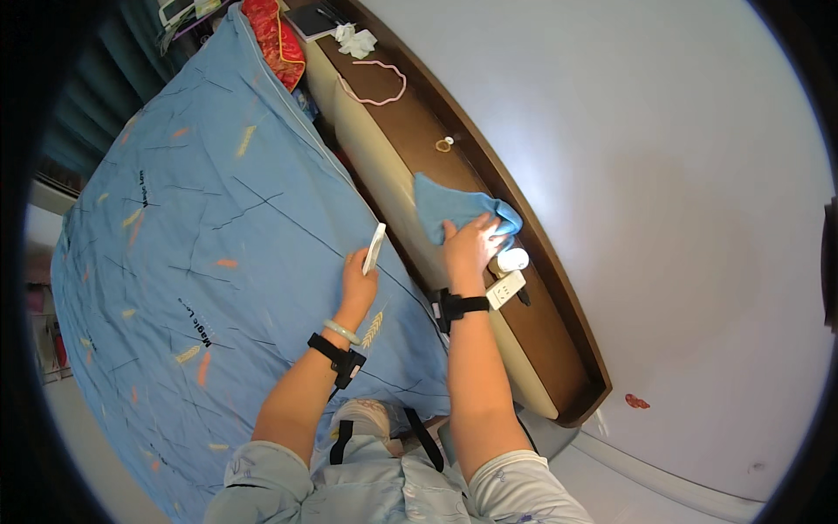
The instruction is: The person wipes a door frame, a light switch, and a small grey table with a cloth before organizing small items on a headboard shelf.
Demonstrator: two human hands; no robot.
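Observation:
My left hand [358,284] is closed around a slim white flat object [374,249], held up over the bed's near edge. Its kind is not clear from this side. On the brown headboard shelf [546,349], my right hand [471,249] presses and grips a blue cloth [441,203]. Part of the cloth is bunched beneath the fingers, and the rest spreads flat to the far left. Right beside that hand stand a small white round-topped item [512,260] and a white power strip [506,290] with a dark plug next to it.
A blue patterned cover [288,201] lies over the bed at left. Farther along the shelf are a gold ring-shaped item [443,146], a pink cord [404,83], crumpled white tissue [355,41] and a dark notebook [310,21]. A raised wooden rim borders the wall [681,218].

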